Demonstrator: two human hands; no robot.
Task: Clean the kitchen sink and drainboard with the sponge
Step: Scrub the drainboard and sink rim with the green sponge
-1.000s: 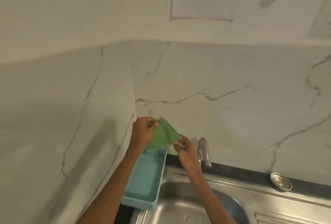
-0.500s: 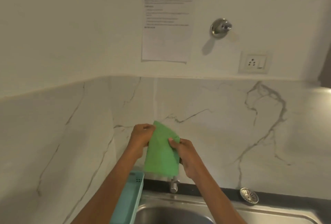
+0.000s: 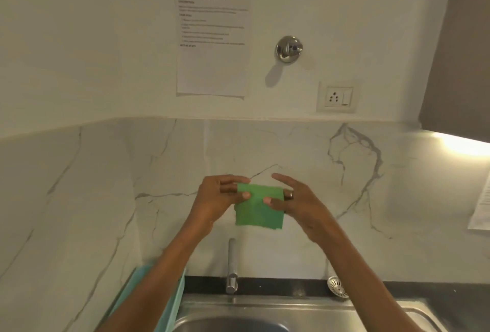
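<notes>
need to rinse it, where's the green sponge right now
Head view, centre: the green sponge is held up between left hand and right hand, above the tap.

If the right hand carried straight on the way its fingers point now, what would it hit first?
The right hand points up and left, past the green sponge it pinches. Next in line is probably the left hand, though depth is unclear and it might reach the marble wall instead.

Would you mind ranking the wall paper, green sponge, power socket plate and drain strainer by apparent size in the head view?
1. Wall paper, clearly largest.
2. Green sponge, held up nearer the camera by the left hand and right hand, so it looks bigger than it is.
3. Power socket plate.
4. Drain strainer, smallest.
</notes>
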